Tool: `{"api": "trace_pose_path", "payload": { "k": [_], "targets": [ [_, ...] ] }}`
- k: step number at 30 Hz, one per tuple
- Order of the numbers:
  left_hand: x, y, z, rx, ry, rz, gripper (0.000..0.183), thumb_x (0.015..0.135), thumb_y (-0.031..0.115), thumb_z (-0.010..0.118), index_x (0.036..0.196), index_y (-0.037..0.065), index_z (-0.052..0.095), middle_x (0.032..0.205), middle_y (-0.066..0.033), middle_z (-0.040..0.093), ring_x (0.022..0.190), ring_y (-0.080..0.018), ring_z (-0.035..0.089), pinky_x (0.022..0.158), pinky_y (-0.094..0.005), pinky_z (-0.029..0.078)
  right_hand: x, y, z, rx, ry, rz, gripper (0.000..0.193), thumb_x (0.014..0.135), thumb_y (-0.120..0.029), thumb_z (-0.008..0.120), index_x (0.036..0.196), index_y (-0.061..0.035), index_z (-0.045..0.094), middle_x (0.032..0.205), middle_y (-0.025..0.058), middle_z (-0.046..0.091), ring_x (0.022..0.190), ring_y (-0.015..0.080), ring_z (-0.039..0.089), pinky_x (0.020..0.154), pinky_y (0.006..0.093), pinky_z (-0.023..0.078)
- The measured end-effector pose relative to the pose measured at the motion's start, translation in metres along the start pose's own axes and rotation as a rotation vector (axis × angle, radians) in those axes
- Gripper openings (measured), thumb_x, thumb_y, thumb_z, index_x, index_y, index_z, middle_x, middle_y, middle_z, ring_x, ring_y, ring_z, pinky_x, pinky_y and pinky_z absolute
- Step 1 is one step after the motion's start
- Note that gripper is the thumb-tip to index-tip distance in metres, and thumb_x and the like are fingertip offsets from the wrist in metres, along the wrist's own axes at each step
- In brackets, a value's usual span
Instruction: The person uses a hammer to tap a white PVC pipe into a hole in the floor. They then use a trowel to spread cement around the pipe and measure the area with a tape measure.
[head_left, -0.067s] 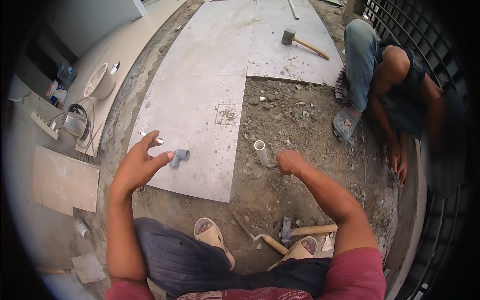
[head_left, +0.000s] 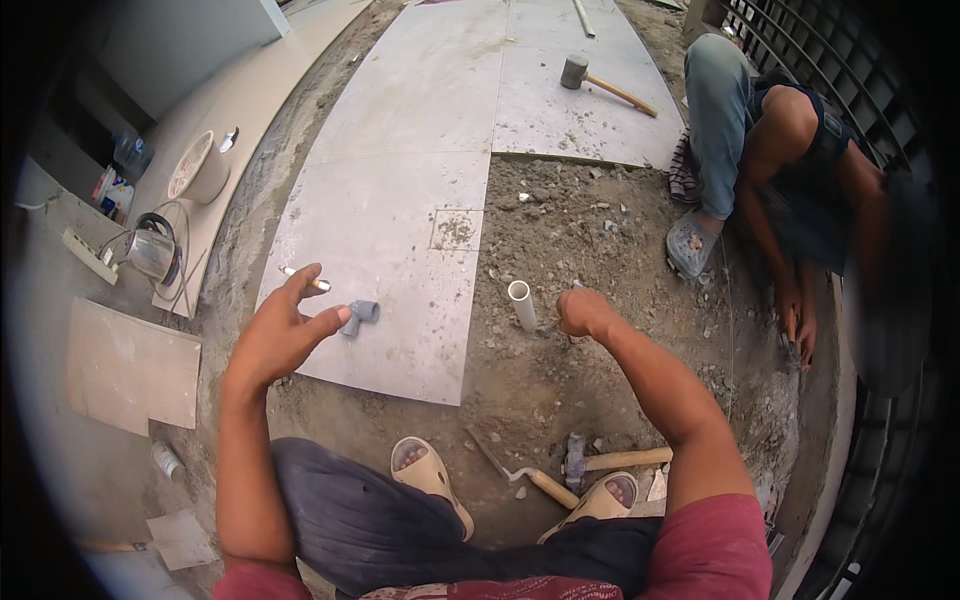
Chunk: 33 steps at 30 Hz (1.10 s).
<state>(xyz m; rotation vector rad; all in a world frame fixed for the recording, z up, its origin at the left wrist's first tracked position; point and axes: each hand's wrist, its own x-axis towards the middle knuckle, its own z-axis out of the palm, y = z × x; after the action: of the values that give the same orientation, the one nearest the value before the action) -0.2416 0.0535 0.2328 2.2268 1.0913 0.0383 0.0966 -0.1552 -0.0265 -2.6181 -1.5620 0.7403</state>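
Note:
My left hand (head_left: 277,335) is raised over the pale tile (head_left: 410,340), with a cigarette (head_left: 305,279) held between its fingers. Just past its thumb a grey pipe elbow (head_left: 361,316) lies on the tile. My right hand (head_left: 586,312) is closed in a fist low over the rubble. It grips something small and dark, mostly hidden, that reaches toward the foot of a white pipe (head_left: 522,305). That pipe stands upright from the soil, a little left of the fist.
Near my sandals lie a trowel (head_left: 541,483) and a hammer (head_left: 625,459). A rubber mallet (head_left: 610,88) rests on the far tiles. At right a co-worker (head_left: 790,140) crouches beside a taut string. A bucket (head_left: 200,168) and a power tool (head_left: 152,250) stand at left.
My right hand has shifted slightly, and less of the dark thing in it shows by the pipe. The left hand keeps its pose.

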Motion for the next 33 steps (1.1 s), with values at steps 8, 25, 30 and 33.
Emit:
{"api": "trace_pose_path", "payload": {
  "k": [8,25,30,33],
  "targets": [
    [0.0,0.016,0.0,-0.088,0.017,0.005,0.078,0.085,0.027,0.074,0.142,-0.011,0.036,0.128,-0.0269,0.053,0.09,-0.0238,0.068,0.078,-0.0317,0.055,0.0,0.033,-0.098,0.035,0.31,0.009,0.018,0.081,-0.017,0.06,0.091,-0.0058,0.07,0.091,0.0214,0.069,0.09,0.0393,0.067,0.08,0.0477,0.053],
    [0.002,0.039,0.01,0.026,0.041,0.042,0.08,0.083,0.035,0.073,0.141,-0.008,0.039,0.123,-0.0254,0.058,0.083,-0.02,0.067,0.076,-0.0318,0.053,0.012,0.021,-0.091,-0.008,0.25,-0.13,0.014,0.078,-0.01,0.061,0.088,-0.0105,0.07,0.091,0.0151,0.07,0.089,0.0352,0.067,0.076,0.0463,0.053],
    [0.0,0.045,0.009,0.015,0.018,0.086,0.085,0.081,0.043,0.073,0.14,-0.009,0.041,0.119,-0.0298,0.06,0.077,-0.0222,0.067,0.072,-0.0328,0.053,0.036,-0.006,-0.061,-0.121,0.001,-0.238,0.024,0.074,-0.009,0.063,0.095,-0.0151,0.073,0.091,0.0132,0.071,0.091,0.0334,0.067,0.078,0.0437,0.054],
    [-0.001,0.037,0.005,-0.04,-0.001,0.068,0.085,0.081,0.043,0.072,0.139,-0.01,0.041,0.121,-0.0306,0.059,0.075,-0.0227,0.066,0.069,-0.0331,0.052,0.049,-0.019,-0.035,-0.171,-0.01,-0.241,0.023,0.075,-0.011,0.066,0.096,-0.0154,0.073,0.093,0.013,0.071,0.092,0.0339,0.067,0.079,0.043,0.054]
  ]
}}
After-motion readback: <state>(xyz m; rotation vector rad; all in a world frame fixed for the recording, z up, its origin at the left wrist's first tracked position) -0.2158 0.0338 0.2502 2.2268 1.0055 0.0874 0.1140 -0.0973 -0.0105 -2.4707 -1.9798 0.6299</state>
